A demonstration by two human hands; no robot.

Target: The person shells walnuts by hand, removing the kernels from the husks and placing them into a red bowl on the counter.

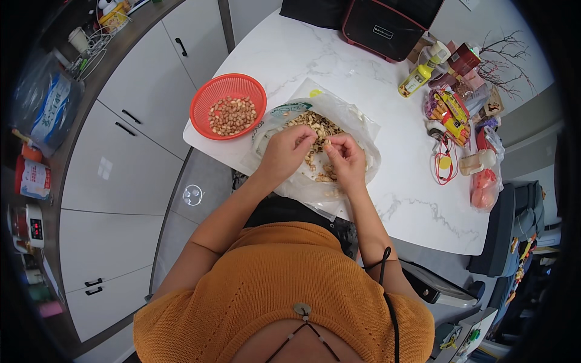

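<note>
Head view, looking straight down: both hands meet over a clear plastic bag (357, 130) spread open on the white marble table (417, 206), so the heap of peanuts in shells (316, 126) stays together. The left hand (287, 151) and right hand (346, 158) pinch fingertips close on what looks like a single peanut (327, 145), though it's tiny here. Just left sits a red basket (209, 97) with shelled peanuts (231, 115), within easy reach.

White marbled tabletop (417, 199). Upon it are seen: a red basket (228, 106) of shelled nuts, a clear plastic bag (357, 127) of peanuts, a black case (387, 24), a yellow bottle (416, 80), and assorted packets (451, 112) clustered at the right edge.
</note>
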